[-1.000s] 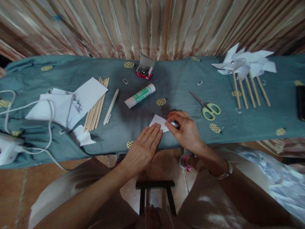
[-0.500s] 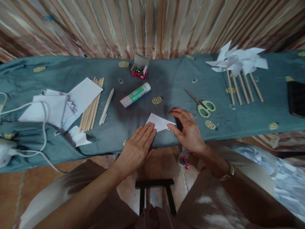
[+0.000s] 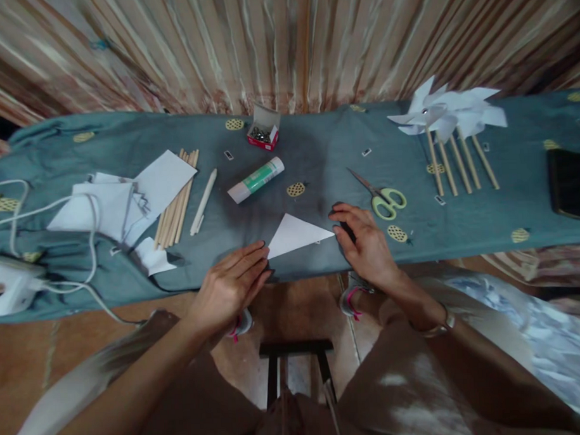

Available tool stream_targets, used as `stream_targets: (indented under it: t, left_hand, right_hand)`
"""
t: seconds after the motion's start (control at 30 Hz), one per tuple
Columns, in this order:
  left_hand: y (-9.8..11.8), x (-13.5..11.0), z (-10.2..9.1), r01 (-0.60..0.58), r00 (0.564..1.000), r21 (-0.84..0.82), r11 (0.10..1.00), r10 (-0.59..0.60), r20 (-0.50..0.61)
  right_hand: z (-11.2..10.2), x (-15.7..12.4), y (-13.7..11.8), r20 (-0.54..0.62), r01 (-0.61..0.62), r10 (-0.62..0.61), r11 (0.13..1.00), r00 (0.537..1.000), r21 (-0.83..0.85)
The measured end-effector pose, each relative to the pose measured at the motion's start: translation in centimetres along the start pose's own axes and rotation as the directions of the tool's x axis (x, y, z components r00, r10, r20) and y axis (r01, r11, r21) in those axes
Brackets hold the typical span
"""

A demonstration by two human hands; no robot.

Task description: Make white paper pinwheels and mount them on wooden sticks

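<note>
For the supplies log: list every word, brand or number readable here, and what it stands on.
No text can be read.
Glue stick: green label, print too blurred to read.
Red box: no legible text.
Small tags: too small to read.
Folded paper: blank.

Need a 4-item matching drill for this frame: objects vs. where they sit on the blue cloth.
1 paper triangle
2 scissors
3 glue stick
4 pinwheels

A far right, on sticks
B between left hand and right hand
C just beyond the right hand
D on its side, near the red box

Pairs: 1-B, 2-C, 3-D, 4-A
</note>
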State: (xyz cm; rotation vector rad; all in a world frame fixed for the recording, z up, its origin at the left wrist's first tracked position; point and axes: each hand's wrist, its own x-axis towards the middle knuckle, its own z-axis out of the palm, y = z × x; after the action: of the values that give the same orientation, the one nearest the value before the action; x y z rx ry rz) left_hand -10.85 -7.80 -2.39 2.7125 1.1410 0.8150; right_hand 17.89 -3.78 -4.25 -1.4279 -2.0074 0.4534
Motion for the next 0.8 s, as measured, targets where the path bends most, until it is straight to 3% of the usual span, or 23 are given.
stream_targets:
  t: [0.17, 0.3, 0.4, 0.53, 0.63, 0.8]
  left_hand:
    - [-0.1, 0.4, -0.4, 0.082, 0.997, -0.024, 0.996, -0.082, 0.013]
    - [-0.1, 1.3, -0.5, 0.262, 0.965, -0.133, 0.956, -0.256, 0.064]
    - [-0.3, 2.3, -0.4, 0.428, 0.904, -0.243, 0.871, -0.414, 0.107]
    - [-0.5, 3.7, -0.1, 0.609, 0.789, -0.374, 0.699, -0.585, 0.188]
    - [-0.2, 4.6, 0.3, 0.647, 0.749, -0.471, 0.6, -0.617, 0.241]
    - [0.3, 6.0, 0.9, 0.65, 0.751, -0.457, 0.607, -0.605, 0.264]
  right_hand:
    - [-0.1, 0.1, -0.8, 0.006, -0.004, 0.004, 0.997, 1.0, 0.075]
    - [0.7, 0.8, -1.3, 0.087, 0.028, -0.037, 0.994, 0.995, 0.107]
    - [1.5, 1.5, -1.3, 0.133, 0.034, -0.052, 0.991, 0.99, 0.131]
    - [1.5, 2.1, -1.4, 0.163, 0.014, -0.05, 0.977, 0.985, 0.213]
    - [0.9, 1.9, -1.7, 0.165, 0.005, -0.047, 0.97, 0.985, 0.245]
    - [0.1, 1.4, -2.0, 0.15, 0.054, -0.095, 0.966, 0.984, 0.253]
